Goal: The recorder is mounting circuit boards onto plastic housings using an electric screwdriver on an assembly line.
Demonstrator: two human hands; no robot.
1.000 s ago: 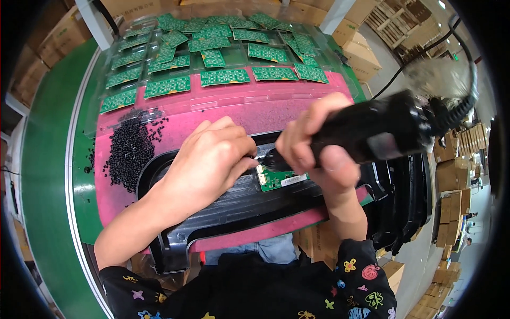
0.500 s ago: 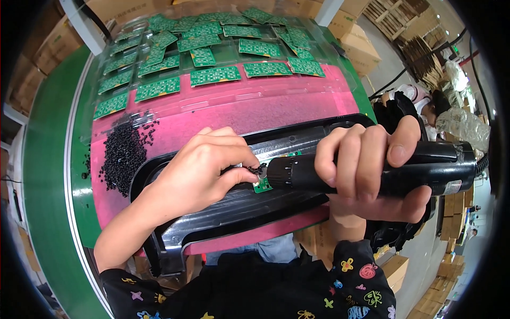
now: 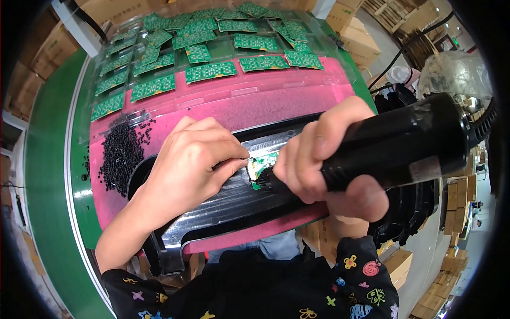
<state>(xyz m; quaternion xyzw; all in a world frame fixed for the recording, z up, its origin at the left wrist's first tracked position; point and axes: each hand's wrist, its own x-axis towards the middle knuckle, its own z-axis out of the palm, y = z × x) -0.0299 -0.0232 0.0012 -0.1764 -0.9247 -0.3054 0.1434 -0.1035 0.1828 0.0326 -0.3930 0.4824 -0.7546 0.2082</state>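
Note:
My right hand is wrapped round a thick black electric screwdriver, whose narrow front end points down and left at a small green circuit board. The board lies inside a long black plastic housing. My left hand is closed in a pinch at the board's left edge; whatever its fingertips hold is too small to make out. To the left of the housing, a heap of tiny black screw-like pieces sits on the pink mat.
Clear plastic trays with several green circuit boards cover the far part of the green table. More black plastic parts are at the right, beyond the mat. A cable trails from the screwdriver. Cardboard boxes stand around.
The screwdriver's back end has swung up and toward me, its front end now lower on the board. My left fingertips have drawn slightly left and up, away from the screwdriver's front end.

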